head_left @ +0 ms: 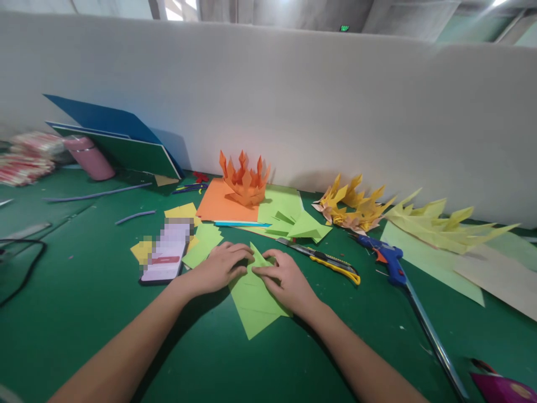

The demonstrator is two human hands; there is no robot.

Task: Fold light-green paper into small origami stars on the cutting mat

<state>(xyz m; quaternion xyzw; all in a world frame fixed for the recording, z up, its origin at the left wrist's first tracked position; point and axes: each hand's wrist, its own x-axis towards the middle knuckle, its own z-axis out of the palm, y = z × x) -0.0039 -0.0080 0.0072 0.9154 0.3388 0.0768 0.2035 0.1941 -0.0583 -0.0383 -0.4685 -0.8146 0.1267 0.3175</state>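
Observation:
A light green sheet of paper [255, 302] lies on the table in front of me, one corner towards me and its far part folded up to a point. My left hand [224, 266] grips the far left side of this paper, fingers bent over the edge. From the right, my right hand [287, 280] pinches the folded part, thumb and fingers close to the left fingertips. Part of the fold is hidden under the fingers. Just beyond the hands lie more green paper pieces [308, 225], and a yellow utility knife [325, 260] rests to the right.
A phone [166, 252] lies left of my hands over yellow and green papers. An orange paper crown [246, 184] stands at the back, with a yellow crown [354, 204] and a pale green crown [448, 224] further right. A blue glue gun [390, 260] lies at right.

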